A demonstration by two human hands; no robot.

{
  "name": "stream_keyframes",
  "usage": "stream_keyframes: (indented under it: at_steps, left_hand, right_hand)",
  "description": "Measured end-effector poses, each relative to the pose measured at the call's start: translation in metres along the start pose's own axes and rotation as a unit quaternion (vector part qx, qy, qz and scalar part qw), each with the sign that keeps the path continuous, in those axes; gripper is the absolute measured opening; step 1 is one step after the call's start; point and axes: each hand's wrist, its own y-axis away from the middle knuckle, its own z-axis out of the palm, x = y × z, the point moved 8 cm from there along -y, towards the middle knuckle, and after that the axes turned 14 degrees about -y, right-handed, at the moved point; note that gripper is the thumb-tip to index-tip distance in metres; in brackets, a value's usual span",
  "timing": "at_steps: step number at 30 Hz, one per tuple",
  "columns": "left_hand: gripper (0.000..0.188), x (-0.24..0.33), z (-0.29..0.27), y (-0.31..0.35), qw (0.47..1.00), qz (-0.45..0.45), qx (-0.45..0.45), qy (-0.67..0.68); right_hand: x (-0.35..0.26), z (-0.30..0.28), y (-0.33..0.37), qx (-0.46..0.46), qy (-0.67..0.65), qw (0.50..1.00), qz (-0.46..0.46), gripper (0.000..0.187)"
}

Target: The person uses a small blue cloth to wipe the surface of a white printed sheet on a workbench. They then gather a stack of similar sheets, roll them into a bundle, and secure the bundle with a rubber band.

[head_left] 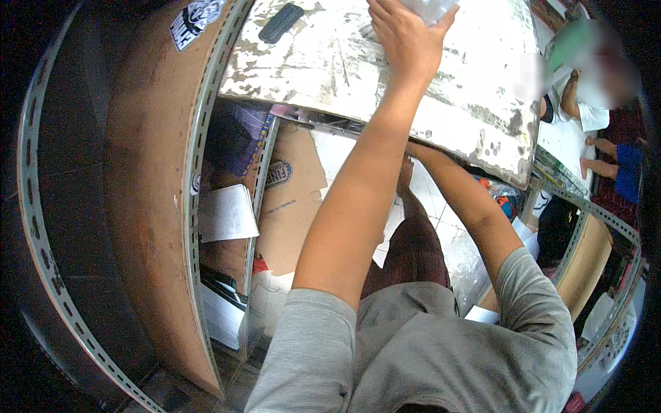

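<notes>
My left hand [413,34] reaches over the worn, paint-stained white tabletop [475,89], up to the top edge of the view. Its thumb and fingers are spread around a whitish, translucent piece of crumpled plastic [430,9], cut off by the frame. My right forearm [458,186] bends inward to the table's near edge. The right hand is hidden beneath that edge and behind my left forearm, so its fingers do not show. A dark oblong block [281,24] lies on the tabletop, left of my left hand and apart from it.
On the left, a tall wooden panel [148,172] stands in a perforated metal frame, beside shelves with stacked papers [227,213]. Flattened cardboard [292,206] leans under the table. Clear plastic [468,268] lies by my right side. At the far right, other people sit near a metal rack [585,199].
</notes>
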Motion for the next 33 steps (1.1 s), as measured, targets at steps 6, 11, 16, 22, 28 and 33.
stream_keyframes:
  at_steps: [6, 11, 16, 22, 28, 33]
  left_hand:
    - [0.116, 0.011, 0.0, 0.005, 0.991, 0.043, -0.026, 0.126]
    - [0.106, 0.005, -0.001, 0.006, 0.988, -0.016, -0.071, 0.137]
    - [0.104, 0.008, 0.002, 0.004, 0.982, -0.054, -0.111, 0.142]
    - [0.115, 0.004, 0.004, 0.003, 0.983, -0.069, -0.121, 0.121]
    - [0.12, -0.015, 0.012, 0.012, 0.972, -0.12, -0.135, 0.149]
    - [0.121, -0.003, 0.014, 0.019, 0.955, -0.146, -0.143, 0.214]
  right_hand:
    - [-0.006, -0.034, 0.038, 0.145, 0.013, 0.988, -0.059, 0.019]
    - [-0.049, -0.025, 0.192, -0.098, -0.386, 0.916, 0.048, 0.028]
    - [-0.208, -0.189, 0.299, -0.117, -0.667, 0.735, -0.019, 0.041]
    - [-0.335, -0.349, 0.362, -0.048, -0.501, 0.767, -0.398, 0.034]
    - [-0.321, -0.388, 0.345, -0.062, -0.657, 0.606, -0.444, 0.027]
    - [-0.362, -0.433, 0.4, -0.02, -0.768, 0.494, -0.407, 0.021]
